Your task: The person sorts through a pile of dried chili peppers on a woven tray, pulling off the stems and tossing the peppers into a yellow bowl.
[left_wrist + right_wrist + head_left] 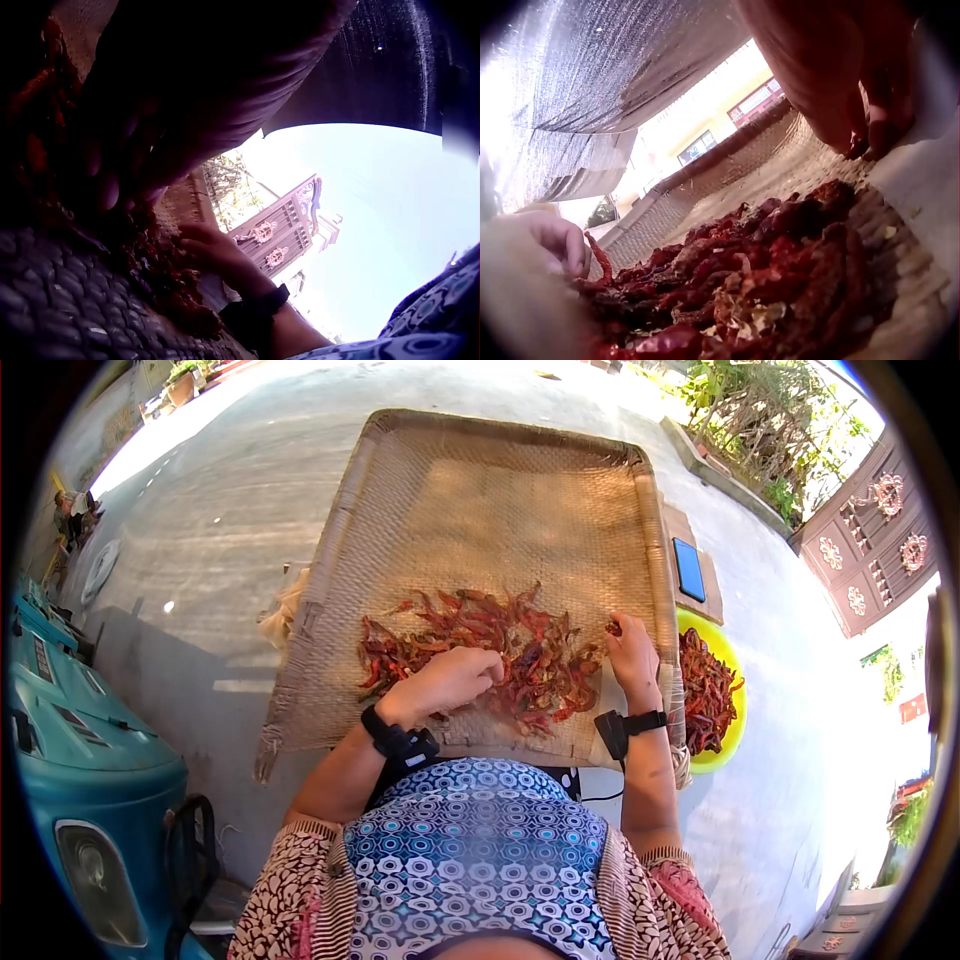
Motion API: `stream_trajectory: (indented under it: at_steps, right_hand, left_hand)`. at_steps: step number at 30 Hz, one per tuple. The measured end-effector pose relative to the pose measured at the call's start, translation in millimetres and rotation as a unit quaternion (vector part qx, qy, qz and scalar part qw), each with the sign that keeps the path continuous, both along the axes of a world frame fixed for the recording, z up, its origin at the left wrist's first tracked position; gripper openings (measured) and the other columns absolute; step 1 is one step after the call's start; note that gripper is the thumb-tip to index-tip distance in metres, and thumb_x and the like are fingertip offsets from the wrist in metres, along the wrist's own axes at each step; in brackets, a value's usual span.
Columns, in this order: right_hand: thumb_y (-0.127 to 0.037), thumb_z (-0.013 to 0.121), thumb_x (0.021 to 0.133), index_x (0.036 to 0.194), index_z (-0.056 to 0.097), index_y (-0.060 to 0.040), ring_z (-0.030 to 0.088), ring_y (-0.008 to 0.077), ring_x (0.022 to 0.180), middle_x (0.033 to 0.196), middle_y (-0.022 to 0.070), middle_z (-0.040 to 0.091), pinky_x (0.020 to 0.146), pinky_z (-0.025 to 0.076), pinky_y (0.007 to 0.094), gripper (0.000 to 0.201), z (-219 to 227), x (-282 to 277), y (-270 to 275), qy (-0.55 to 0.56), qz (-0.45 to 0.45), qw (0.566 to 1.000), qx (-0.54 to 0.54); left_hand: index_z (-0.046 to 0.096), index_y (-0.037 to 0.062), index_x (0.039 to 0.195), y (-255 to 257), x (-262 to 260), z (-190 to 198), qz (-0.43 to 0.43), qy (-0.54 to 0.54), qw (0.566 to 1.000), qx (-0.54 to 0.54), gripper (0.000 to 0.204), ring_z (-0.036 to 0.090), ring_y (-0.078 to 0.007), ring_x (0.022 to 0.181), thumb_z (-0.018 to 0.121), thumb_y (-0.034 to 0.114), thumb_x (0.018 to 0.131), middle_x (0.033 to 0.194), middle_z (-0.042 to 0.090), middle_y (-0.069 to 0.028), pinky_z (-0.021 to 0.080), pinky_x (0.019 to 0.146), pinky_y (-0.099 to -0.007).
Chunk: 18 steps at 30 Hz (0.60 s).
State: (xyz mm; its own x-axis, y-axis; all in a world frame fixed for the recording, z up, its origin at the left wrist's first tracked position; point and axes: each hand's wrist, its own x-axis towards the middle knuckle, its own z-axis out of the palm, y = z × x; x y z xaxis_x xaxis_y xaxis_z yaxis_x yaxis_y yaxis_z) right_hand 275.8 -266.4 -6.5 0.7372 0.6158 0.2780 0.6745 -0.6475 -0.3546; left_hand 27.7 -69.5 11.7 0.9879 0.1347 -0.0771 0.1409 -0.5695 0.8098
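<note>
Dried red chili peppers lie in a loose pile on the near half of a large woven tray. My left hand is over the near side of the pile with its fingers curled down. In the right wrist view a curved chili pepper stands up at the left fingertips. At the pile's right edge, my right hand pinches a dark red dried chili pepper; the fingers hide most of it. Pale seeds and flakes are scattered among the peppers.
Right of the tray stands a yellow-green basin heaped with dried chilies. A blue phone lies on a board behind the basin. A teal vehicle is at the left. A person sits far off at the left.
</note>
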Motion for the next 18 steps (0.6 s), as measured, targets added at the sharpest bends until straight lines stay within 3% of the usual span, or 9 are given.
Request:
stream_trajectory:
  at_steps: [4,7,9,11,13,15,18]
  right_hand:
    - [-0.017,0.064,0.085,0.105,0.062,-0.0137,0.060,0.0327,0.101,0.114,0.0109,0.058,0.080,0.050,0.0440,0.020,-0.1,-3.0,5.4,0.000,-0.006,0.997,-0.074]
    - [-0.014,0.065,0.083,0.098,0.062,-0.0118,0.060,0.0331,0.094,0.104,0.0126,0.058,0.078,0.049,0.0436,0.015,-5.5,2.3,-0.4,0.014,0.008,0.999,-0.027]
    - [-0.004,0.066,0.080,0.088,0.060,-0.0042,0.058,0.0319,0.082,0.087,0.0139,0.056,0.073,0.048,0.0406,0.010,-16.5,7.0,-8.3,-0.032,0.093,0.988,0.120]
    - [-0.002,0.067,0.079,0.091,0.062,-0.0024,0.058,0.0212,0.075,0.083,0.0093,0.055,0.068,0.047,0.0331,0.012,11.4,-19.1,-5.6,0.067,0.109,0.971,0.200]
    - [-0.006,0.068,0.086,0.088,0.059,-0.0030,0.052,0.0065,0.061,0.075,-0.0004,0.056,0.054,0.043,0.0229,0.009,24.2,-47.2,2.9,0.256,0.060,0.923,0.281]
    - [-0.009,0.068,0.089,0.090,0.057,-0.0050,0.051,0.0037,0.056,0.073,-0.0024,0.057,0.050,0.040,0.0184,0.012,30.4,-77.3,11.9,0.424,0.122,0.838,0.320]
    - [-0.013,0.069,0.090,0.094,0.054,-0.0070,0.053,0.0042,0.055,0.074,-0.0013,0.058,0.049,0.042,0.0175,0.017,24.2,-106.7,26.9,0.473,0.147,0.808,0.321]
  left_hand:
    - [0.061,0.0013,0.102,-0.5,-0.1,-13.0,-0.013,0.001,1.000,-0.005,0.016,0.062,-0.0267,0.090,0.056,0.007,0.088,0.098,0.064,-0.0128,0.050,0.079,-0.0369]
    - [0.061,0.0039,0.103,-0.7,0.2,-18.3,-0.021,-0.007,1.000,0.018,0.017,0.059,-0.0272,0.091,0.058,0.011,0.088,0.098,0.059,-0.0114,0.048,0.079,-0.0377]
    - [0.061,0.0051,0.101,-3.8,-2.0,-11.4,-0.008,-0.022,0.998,0.054,0.016,0.058,-0.0276,0.091,0.058,0.013,0.088,0.097,0.056,-0.0105,0.047,0.078,-0.0377]
    - [0.058,0.0066,0.102,-9.1,0.2,-8.6,0.029,-0.077,0.995,0.054,0.018,0.056,-0.0288,0.092,0.061,0.016,0.087,0.097,0.053,-0.0100,0.047,0.078,-0.0384]
    - [0.057,0.0056,0.106,-18.0,1.9,1.6,0.047,-0.157,0.986,0.015,0.022,0.058,-0.0265,0.090,0.062,0.014,0.086,0.097,0.054,-0.0098,0.048,0.078,-0.0367]
    - [0.056,0.0038,0.110,-25.0,4.9,9.7,0.028,-0.200,0.979,0.000,0.028,0.059,-0.0257,0.086,0.065,0.011,0.084,0.093,0.056,-0.0093,0.049,0.076,-0.0354]
    - [0.057,0.0036,0.105,-29.7,9.0,7.9,0.044,-0.214,0.976,-0.010,0.025,0.061,-0.0259,0.087,0.067,0.014,0.084,0.092,0.059,-0.0110,0.049,0.075,-0.0364]
